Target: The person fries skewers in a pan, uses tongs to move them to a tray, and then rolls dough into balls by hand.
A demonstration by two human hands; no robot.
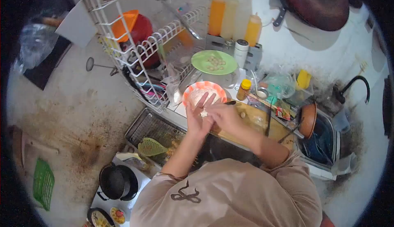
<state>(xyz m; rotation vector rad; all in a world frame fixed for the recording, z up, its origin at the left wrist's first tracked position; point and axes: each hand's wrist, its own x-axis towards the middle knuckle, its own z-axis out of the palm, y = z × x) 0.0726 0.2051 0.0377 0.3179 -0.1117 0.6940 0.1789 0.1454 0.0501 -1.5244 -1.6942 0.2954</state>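
Note:
A small white lump of dough (204, 113) rests on my left hand (198, 121), which is palm up with its fingers stretched toward the bowl. My right hand (223, 114) reaches over from the right, its fingers curled together at the dough. Just beyond both hands is an orange-and-white bowl (190, 90) with white flour-like powder inside. My left fingertips overlap the bowl in this view. Behind it, a green plate (199, 59) carries several small pale balls (216, 63).
A wooden cutting board (258, 122) lies right of my hands, near a yellow-capped jar (243, 90). The white wire rack (141, 50) rises at left. Sauce bottles (216, 15) stand at the back. Farther right is the sink (334, 138) with a brown pan (308, 120).

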